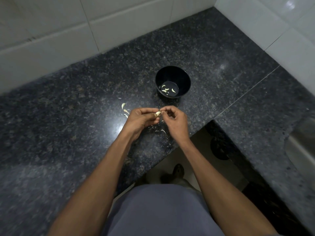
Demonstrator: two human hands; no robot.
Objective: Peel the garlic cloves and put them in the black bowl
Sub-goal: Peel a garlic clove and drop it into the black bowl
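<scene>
A black bowl (172, 77) stands on the dark granite counter (85, 108), with several peeled garlic cloves (167, 90) lying in its bottom. Just in front of the bowl, above the counter, my left hand (142, 119) holds a pale garlic clove (157, 113) between thumb and fingers. My right hand (174, 120) pinches the tip of that same clove with thumb and forefinger. Two unpeeled cloves (124, 108) lie on the counter left of my left hand.
Bits of garlic skin (161, 130) are scattered on the counter under my hands. White tiled walls (68, 31) close the back and right. The counter edge (170, 155) runs near my body, with a steel sink (301, 142) at the right.
</scene>
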